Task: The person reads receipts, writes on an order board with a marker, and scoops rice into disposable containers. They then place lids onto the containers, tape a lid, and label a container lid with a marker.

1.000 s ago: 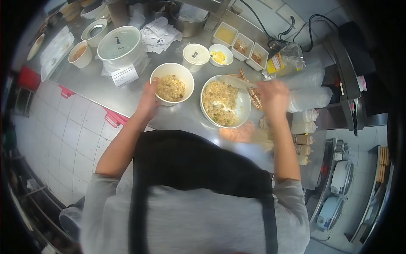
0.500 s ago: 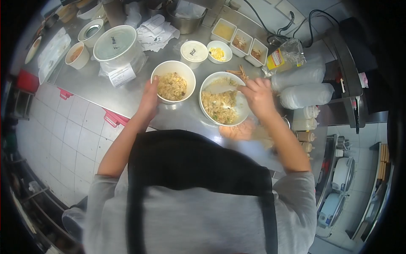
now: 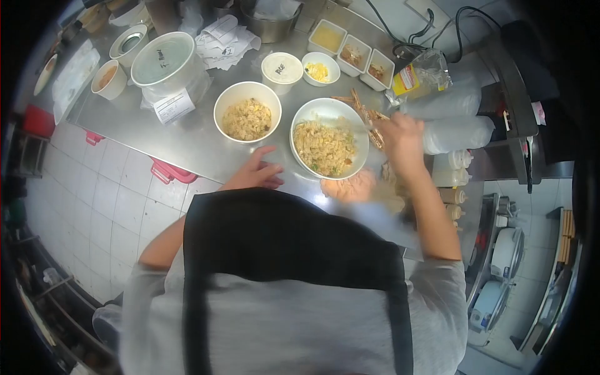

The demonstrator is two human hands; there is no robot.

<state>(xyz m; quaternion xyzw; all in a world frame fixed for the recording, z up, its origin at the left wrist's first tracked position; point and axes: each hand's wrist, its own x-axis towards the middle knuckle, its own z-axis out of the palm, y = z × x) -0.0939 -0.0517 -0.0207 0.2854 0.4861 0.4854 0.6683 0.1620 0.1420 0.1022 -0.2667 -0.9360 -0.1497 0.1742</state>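
My left hand [image 3: 257, 172] is open, fingers apart, over the counter just below a paper bowl [image 3: 219, 122] of fried rice [image 3: 248, 119], touching neither. To the right stands a larger white bowl [image 3: 295, 153], also holding fried rice [image 3: 325, 145] with bits of egg and green. My right hand [image 3: 403, 139] is just beyond that bowl's right rim, fingers bent down by some thin brown wooden-looking sticks [image 3: 360, 107]. Its fingertips are partly hidden and slightly blurred, so what they grip does not show.
Behind the bowls are a lidded tub [image 3: 282, 67], a small bowl of egg [image 3: 320, 70] and white containers [image 3: 328, 37]. A large lidded bowl [image 3: 164, 57] stands left beside paper slips [image 3: 226, 45]. Plastic cups [image 3: 459, 134] and sauce bottles [image 3: 453, 195] line the right.
My left hand has let go of the paper bowl and drawn back toward me. My right hand has moved from inside the white bowl rightward past its rim; the rice there now looks more spread out.
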